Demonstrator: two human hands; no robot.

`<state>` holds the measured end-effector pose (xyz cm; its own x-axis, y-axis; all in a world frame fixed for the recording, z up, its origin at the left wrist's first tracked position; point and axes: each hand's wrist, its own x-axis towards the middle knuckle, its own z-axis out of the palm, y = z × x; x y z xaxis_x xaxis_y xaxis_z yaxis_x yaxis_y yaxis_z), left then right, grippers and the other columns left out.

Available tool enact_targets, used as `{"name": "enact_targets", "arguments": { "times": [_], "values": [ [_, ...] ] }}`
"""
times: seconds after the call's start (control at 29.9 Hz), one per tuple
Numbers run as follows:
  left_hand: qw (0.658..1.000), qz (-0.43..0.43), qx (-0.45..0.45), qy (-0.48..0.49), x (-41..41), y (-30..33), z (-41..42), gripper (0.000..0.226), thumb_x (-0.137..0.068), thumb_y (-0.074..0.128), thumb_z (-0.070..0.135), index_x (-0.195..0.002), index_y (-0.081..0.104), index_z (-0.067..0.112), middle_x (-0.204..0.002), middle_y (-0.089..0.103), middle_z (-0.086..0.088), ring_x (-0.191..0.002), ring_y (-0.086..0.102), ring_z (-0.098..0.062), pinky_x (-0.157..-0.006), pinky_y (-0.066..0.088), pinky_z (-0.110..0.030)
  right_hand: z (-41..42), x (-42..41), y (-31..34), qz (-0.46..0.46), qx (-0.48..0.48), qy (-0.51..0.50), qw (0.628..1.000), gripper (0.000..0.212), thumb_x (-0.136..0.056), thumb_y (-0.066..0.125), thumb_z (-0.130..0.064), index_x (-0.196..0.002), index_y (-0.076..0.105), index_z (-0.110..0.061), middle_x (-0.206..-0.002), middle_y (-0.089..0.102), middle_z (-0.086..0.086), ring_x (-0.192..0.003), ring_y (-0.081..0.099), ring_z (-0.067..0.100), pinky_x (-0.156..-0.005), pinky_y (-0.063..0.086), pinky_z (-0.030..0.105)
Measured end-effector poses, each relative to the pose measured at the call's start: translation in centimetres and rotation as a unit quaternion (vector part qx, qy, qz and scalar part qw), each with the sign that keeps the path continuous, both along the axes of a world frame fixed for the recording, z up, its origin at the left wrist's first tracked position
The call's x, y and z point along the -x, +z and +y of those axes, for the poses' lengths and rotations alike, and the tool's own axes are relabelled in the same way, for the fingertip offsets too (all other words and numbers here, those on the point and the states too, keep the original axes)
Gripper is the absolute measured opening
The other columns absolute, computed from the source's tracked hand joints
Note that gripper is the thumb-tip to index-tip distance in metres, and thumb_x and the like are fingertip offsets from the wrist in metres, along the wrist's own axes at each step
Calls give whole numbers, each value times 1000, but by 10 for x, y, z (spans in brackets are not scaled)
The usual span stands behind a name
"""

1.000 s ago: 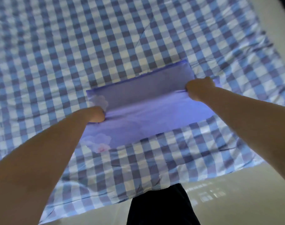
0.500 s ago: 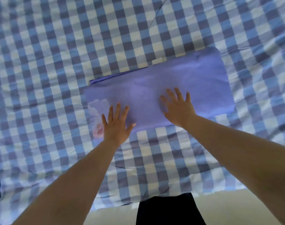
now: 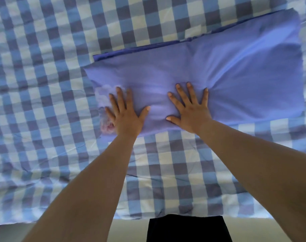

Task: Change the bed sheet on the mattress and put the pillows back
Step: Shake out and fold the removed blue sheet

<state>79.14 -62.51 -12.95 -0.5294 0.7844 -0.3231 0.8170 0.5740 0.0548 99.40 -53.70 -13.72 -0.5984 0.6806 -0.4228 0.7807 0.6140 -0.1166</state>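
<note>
Bed sheet: a blue-and-white checked bed sheet (image 3: 44,84) covers the mattress across the whole view, lying mostly flat with soft creases; its near edge hangs over the side of the bed just above the floor (image 3: 131,231).

Pillow: a purple pillow (image 3: 236,75) lies on the sheet, long side across the view, a darker seam along its far edge and a pale flower print at its left end.

Left hand: the left hand (image 3: 126,117) lies flat on the pillow's left part, beside the flower print, fingers (image 3: 120,96) straight and spread wide, holding nothing, palm pressing down.

Right hand: the right hand (image 3: 192,114) lies flat near the pillow's middle, fingers straight and fanned wide, gripping nothing; the cover puckers in folds around the fingertips, so it seems to push into the filling.

Step in hand: by the look of it, patting or smoothing the pillow into place on the made bed.

Done so far: a sheet looks spread over the mattress, and one pillow is back on it.

Cannot tell: whether the sheet's corners are tucked, and whether this is the head of the bed; neither is in view.

Left to do: the task speaks of pillows, and only one shows here, so at least one more probably remains; some creases in the sheet could also be smoothed.

Other: a dark garment (image 3: 187,229) of the person shows at the bottom edge.
</note>
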Motion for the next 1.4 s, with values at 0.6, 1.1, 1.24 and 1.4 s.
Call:
{"name": "enact_targets", "arguments": {
  "times": [0.6, 1.1, 1.24, 1.4],
  "values": [
    [726, -570, -76, 378, 35, 120, -11, 22, -89, 60, 9, -110, 54, 8, -77, 69, -7, -65, 70, -17, -54, 55, -30, -54, -24, 29, 63, 202, -40, 977, 79, -86, 23, -69, -152, 13, -25, -160, 7, -2, -147, 7, 20, -117, 2, 50],
    [899, -429, 17, -82, -266, 153, 94, 31, -94, 49, 18, -124, 57, 14, -112, 67, -8, -103, 63, -18, -80, 47, -24, 89, -150, 130, 287, 369, -462, 753, 14, -86, 68, -23, -82, 64, -11, -68, 66, 4, -57, 63, 4, -61, 53, 23],
    [948, -223, -223, -37, -241, 126, 61, 41, -88, 50, 18, -128, 55, 11, -129, 58, -8, -119, 53, -27, -101, 40, -37, 80, -144, 116, 246, 205, -460, 828, 39, -86, 61, -30, -117, 57, -6, -106, 64, 17, -106, 59, 36, -79, 41, 35],
    [983, -114, -142, -29, -198, 110, 65, 62, -93, 48, 46, -148, 20, 39, -160, 9, 3, -146, 12, -28, -112, 21, -54, 96, -183, 132, 147, 15, -464, 873, 28, -98, 40, -26, -120, 44, -9, -110, 60, 23, -104, 55, 42, -87, 36, 43]
  ]
}}
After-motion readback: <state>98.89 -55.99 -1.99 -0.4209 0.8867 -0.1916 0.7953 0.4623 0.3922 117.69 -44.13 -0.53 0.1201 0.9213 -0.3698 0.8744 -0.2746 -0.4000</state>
